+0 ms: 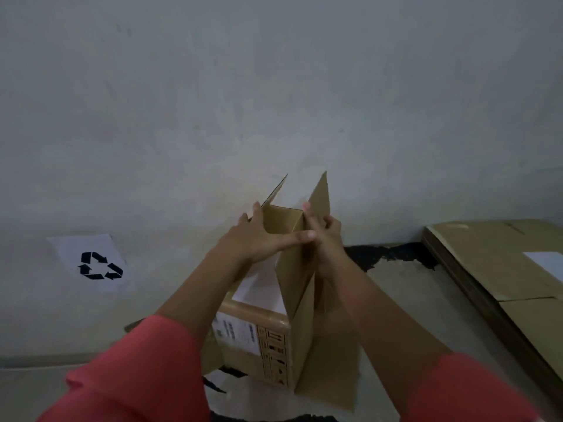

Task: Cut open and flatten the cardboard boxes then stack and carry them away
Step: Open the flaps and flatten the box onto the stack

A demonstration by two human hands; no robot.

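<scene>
Flattened cardboard [493,269] runs off the right edge — box label [236,332] (blurred) unreadable.

We see a brown cardboard box [292,300] bearing a white label [236,332] and black handling symbols; coral-pink sleeves [137,376]; a white sheet [91,263] printed with a black recycling emblem.

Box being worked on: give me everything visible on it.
Brown corrugated cardboard box upright on the floor, top flaps raised, one flap splayed at its base. White labels and printed handling symbols on its faces. The left hand spans the open top; the right hand grips a raised flap.
</scene>
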